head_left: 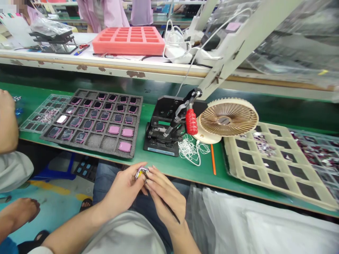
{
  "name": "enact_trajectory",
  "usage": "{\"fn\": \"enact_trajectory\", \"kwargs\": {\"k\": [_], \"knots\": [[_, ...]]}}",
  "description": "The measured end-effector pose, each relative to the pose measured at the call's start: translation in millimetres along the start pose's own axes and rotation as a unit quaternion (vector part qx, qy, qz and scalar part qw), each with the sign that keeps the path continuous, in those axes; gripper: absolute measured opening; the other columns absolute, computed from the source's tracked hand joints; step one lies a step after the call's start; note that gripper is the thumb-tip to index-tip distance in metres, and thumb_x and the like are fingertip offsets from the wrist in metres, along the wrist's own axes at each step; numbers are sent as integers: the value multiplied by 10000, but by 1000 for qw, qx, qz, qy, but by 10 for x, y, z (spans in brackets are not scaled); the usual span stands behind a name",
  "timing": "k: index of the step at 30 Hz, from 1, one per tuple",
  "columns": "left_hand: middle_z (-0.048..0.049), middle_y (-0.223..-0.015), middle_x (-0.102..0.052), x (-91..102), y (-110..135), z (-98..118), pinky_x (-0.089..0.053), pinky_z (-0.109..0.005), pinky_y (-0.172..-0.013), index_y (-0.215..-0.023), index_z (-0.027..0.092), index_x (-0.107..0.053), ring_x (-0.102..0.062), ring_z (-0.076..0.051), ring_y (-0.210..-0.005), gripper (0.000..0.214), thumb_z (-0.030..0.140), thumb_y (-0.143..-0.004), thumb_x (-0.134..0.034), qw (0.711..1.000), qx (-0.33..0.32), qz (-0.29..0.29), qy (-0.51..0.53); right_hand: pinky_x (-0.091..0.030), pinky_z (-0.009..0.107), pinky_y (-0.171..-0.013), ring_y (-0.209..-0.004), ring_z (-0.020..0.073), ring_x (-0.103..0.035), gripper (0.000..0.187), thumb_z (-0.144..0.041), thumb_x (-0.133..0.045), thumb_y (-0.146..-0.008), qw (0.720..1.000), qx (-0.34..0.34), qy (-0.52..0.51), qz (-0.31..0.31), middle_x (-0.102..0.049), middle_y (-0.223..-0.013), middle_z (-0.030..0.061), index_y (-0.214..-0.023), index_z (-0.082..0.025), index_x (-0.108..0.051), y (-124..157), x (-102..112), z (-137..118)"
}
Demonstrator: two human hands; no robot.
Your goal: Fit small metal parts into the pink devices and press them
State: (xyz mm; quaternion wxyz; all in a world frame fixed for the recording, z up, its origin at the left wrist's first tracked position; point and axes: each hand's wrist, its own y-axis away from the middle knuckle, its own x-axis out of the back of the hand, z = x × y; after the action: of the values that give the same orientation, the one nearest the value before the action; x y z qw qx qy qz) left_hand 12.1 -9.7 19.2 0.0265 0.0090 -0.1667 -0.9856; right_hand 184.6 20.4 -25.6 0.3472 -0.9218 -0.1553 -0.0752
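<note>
My left hand (124, 188) pinches a small smartwatch case (138, 173) with a purple rim, held above my lap near the table's front edge. Something yellow shows inside the case. In my right hand (168, 199) is a pair of slim black tweezers (169, 211), their tip at the case and their back end pointing down to the right. My fingers partly cover the case, so its inner parts are hard to make out. Beyond my hands lies a dark grey foam tray (96, 141) with several purple watches, most showing dark screens and a few plain purple faces.
A black toggle press (161, 135) with a red handle (191, 121) stands behind my hands. Right of it are a fan (227, 118), a tangled white cable (189, 150), an orange stick (213, 160) and a cream tray (238, 169). A co-worker's arm (7, 123) is at left.
</note>
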Motion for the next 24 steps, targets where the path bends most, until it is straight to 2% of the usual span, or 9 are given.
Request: {"fn": "enact_trajectory", "kwargs": {"k": [5,8,13,17,24], "knots": [[-46,-941,-789,-24,-43,33,-654,-353,-723,-1370,163,-643,-728,-174,-703,616,480,-872,-820,989,31,-16,141,-596,611,-1115,-1292,323,-698,576,-15,-693,-936,1000,3,-3,24,-755,-1339,37,-1394,-364,-713,77,-46,65],[-48,-933,-783,6,-51,22,-646,-335,-735,-1292,168,-697,-727,-164,-726,526,422,-862,-861,976,32,-31,211,-605,613,-1094,-1249,331,-724,556,21,-703,-904,998,-11,-22,65,-777,-1291,44,-1322,-341,-758,113,-93,93],[-127,-1104,-790,67,-72,-7,-644,-380,-828,-1245,155,-758,-760,-225,-892,421,368,-893,-847,937,55,-88,333,-615,612,-1057,-1235,342,-731,485,35,-690,-908,989,-47,-70,119,-793,-1248,62,-1243,-301,-792,145,-141,127],[-116,-1063,-794,61,-87,-39,-646,-361,-811,-1198,152,-775,-765,-213,-864,306,276,-921,-817,932,71,-77,347,-616,594,-1052,-1208,330,-745,493,50,-688,-906,986,-58,-91,131,-796,-1242,51,-1225,-309,-797,129,-156,160],[-110,-1088,-796,71,-152,-108,-640,-343,-819,-1228,169,-771,-758,-202,-882,354,225,-887,-847,933,73,-102,338,-611,603,-1061,-1196,329,-750,471,32,-711,-903,990,-69,-66,100,-796,-1238,49,-1223,-303,-795,177,-57,172]]}}
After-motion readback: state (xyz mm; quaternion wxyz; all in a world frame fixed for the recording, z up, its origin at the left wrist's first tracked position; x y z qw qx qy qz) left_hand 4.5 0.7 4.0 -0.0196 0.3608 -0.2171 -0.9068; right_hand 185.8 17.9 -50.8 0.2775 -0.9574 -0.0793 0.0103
